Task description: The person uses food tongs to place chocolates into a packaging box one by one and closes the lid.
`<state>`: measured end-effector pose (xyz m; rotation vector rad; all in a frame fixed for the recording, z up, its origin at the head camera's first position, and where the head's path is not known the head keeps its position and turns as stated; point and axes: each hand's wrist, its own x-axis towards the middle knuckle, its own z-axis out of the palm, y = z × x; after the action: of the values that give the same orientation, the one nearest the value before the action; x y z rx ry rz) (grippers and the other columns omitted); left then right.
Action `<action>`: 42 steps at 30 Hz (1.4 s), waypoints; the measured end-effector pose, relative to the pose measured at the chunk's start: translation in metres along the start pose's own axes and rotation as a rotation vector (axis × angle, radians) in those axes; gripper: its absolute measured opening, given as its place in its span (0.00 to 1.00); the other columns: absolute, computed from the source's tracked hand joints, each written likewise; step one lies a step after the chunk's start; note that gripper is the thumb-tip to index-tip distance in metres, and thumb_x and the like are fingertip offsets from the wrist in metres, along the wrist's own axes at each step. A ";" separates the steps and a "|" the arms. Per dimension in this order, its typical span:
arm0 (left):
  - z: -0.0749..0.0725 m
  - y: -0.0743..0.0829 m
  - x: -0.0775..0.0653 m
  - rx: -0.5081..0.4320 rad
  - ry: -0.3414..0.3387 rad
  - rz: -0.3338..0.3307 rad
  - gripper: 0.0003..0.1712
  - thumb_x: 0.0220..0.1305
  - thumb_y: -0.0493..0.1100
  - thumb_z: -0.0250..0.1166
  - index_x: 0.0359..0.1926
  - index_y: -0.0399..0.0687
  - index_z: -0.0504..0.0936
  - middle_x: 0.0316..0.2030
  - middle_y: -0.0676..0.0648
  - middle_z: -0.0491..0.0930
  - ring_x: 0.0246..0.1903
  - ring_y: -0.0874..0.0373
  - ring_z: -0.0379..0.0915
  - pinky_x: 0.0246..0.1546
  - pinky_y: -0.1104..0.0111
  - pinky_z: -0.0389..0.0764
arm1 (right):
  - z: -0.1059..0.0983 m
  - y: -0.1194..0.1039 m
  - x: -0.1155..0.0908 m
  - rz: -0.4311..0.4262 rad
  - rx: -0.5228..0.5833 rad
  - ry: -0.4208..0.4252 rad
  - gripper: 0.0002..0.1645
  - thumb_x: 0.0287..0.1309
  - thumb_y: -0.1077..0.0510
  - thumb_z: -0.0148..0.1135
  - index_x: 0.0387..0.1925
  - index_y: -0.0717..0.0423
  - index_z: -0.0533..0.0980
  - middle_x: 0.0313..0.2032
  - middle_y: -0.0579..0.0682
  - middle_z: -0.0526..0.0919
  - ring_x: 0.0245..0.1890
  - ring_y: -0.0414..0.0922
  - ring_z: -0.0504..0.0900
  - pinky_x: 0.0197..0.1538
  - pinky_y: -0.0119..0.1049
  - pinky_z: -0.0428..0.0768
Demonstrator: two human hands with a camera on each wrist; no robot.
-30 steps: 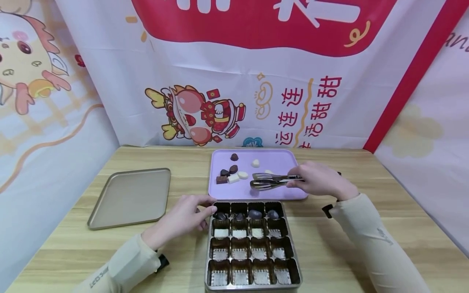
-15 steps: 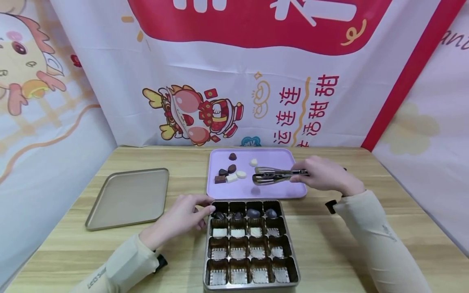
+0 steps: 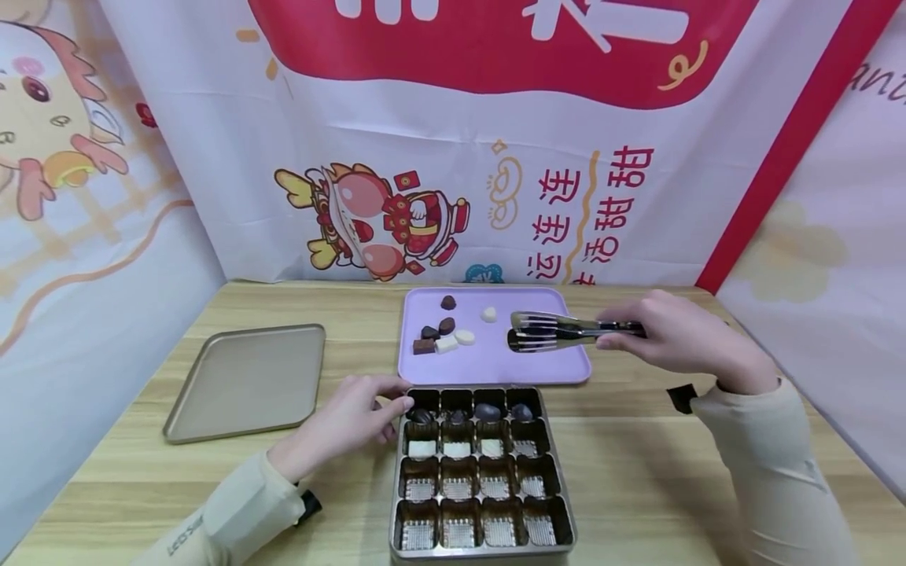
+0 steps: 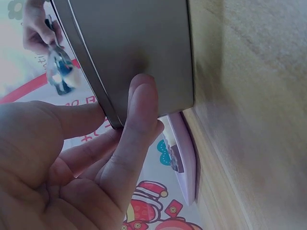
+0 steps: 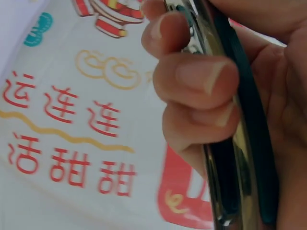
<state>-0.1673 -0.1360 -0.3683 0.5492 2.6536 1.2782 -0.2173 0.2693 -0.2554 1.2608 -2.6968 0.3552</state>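
My right hand [image 3: 668,330] grips metal tongs [image 3: 548,330], raised over the right part of the lilac tray [image 3: 495,376]. In the left wrist view a whitish piece shows at the tips of the tongs [image 4: 60,67], blurred. My left hand [image 3: 354,417] holds the far left corner of a metal box [image 3: 488,554], thumb at the rim and a finger against the side wall. Dark chocolates [image 3: 488,413] sit in the box's far row of compartments. Three white chocolates [image 3: 456,450] lie in the second row. The two nearer rows show bare ribbed bottoms.
On the lilac tray lie dark chocolates [image 3: 430,333], a brown block [image 3: 423,347] and several white pieces [image 3: 464,337]. A flat gold-brown tray [image 3: 248,385] rests on the wooden table [image 3: 637,487] at left. A printed cloth [image 3: 460,118] hangs behind.
The tongs have drawn together, risen and moved right with my right hand. A white piece formerly beside them is gone from the tray. My left hand stays at the box.
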 end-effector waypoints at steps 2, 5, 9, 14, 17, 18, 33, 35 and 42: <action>0.000 0.000 0.001 0.002 0.000 0.005 0.17 0.69 0.41 0.63 0.55 0.37 0.80 0.42 0.39 0.84 0.19 0.57 0.79 0.20 0.66 0.83 | -0.005 -0.004 -0.007 -0.046 -0.021 0.024 0.06 0.57 0.54 0.72 0.33 0.42 0.80 0.22 0.30 0.71 0.20 0.29 0.68 0.26 0.29 0.71; -0.001 0.001 0.002 0.003 -0.001 0.010 0.17 0.69 0.40 0.63 0.55 0.36 0.80 0.43 0.37 0.83 0.19 0.57 0.80 0.20 0.67 0.83 | -0.008 -0.008 -0.018 -0.102 -0.051 0.042 0.08 0.55 0.54 0.73 0.36 0.43 0.82 0.27 0.28 0.74 0.23 0.27 0.70 0.27 0.28 0.72; -0.001 0.000 0.002 0.001 -0.005 0.016 0.18 0.69 0.40 0.63 0.55 0.35 0.79 0.47 0.35 0.82 0.19 0.57 0.80 0.21 0.67 0.84 | -0.005 -0.014 -0.027 -0.160 -0.006 -0.026 0.08 0.59 0.52 0.71 0.41 0.45 0.83 0.33 0.29 0.79 0.28 0.27 0.74 0.31 0.29 0.77; -0.003 -0.001 0.000 0.008 0.000 0.011 0.20 0.69 0.41 0.63 0.57 0.34 0.78 0.48 0.34 0.81 0.19 0.59 0.79 0.21 0.66 0.84 | 0.002 -0.020 -0.023 -0.198 0.073 -0.138 0.02 0.64 0.48 0.65 0.38 0.38 0.80 0.29 0.27 0.76 0.26 0.26 0.73 0.31 0.26 0.76; -0.003 -0.002 0.000 0.023 0.007 0.009 0.20 0.69 0.41 0.63 0.58 0.34 0.78 0.48 0.33 0.81 0.18 0.60 0.79 0.21 0.66 0.84 | 0.005 -0.024 -0.019 -0.187 0.084 -0.193 0.06 0.65 0.47 0.64 0.31 0.37 0.78 0.24 0.26 0.71 0.22 0.26 0.69 0.27 0.26 0.73; -0.003 -0.002 0.000 0.025 0.008 0.010 0.20 0.69 0.41 0.63 0.58 0.34 0.78 0.49 0.33 0.81 0.18 0.60 0.79 0.21 0.66 0.84 | 0.006 -0.024 -0.019 -0.182 0.088 -0.211 0.08 0.65 0.47 0.64 0.29 0.36 0.76 0.23 0.27 0.68 0.21 0.27 0.67 0.26 0.25 0.71; -0.001 -0.002 0.003 0.054 0.019 0.023 0.19 0.69 0.42 0.63 0.57 0.37 0.79 0.42 0.39 0.84 0.18 0.60 0.79 0.20 0.71 0.82 | 0.008 -0.026 -0.016 -0.120 0.114 -0.289 0.08 0.61 0.49 0.68 0.29 0.37 0.76 0.22 0.28 0.69 0.21 0.28 0.67 0.27 0.27 0.72; -0.001 -0.002 0.003 0.053 0.022 0.022 0.19 0.69 0.41 0.63 0.57 0.37 0.79 0.44 0.38 0.83 0.18 0.60 0.79 0.20 0.70 0.82 | 0.006 -0.024 -0.017 -0.108 0.122 -0.283 0.04 0.62 0.47 0.67 0.35 0.39 0.80 0.26 0.28 0.73 0.24 0.29 0.71 0.30 0.28 0.75; 0.000 -0.002 0.001 0.060 0.021 0.017 0.18 0.69 0.41 0.63 0.56 0.37 0.80 0.44 0.37 0.83 0.18 0.61 0.79 0.20 0.71 0.82 | 0.012 -0.010 -0.011 -0.074 0.099 -0.149 0.12 0.61 0.50 0.68 0.45 0.49 0.83 0.31 0.32 0.79 0.26 0.30 0.74 0.31 0.31 0.77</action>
<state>-0.1691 -0.1366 -0.3699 0.5715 2.7177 1.2190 -0.2031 0.2681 -0.2679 1.4658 -2.7755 0.4052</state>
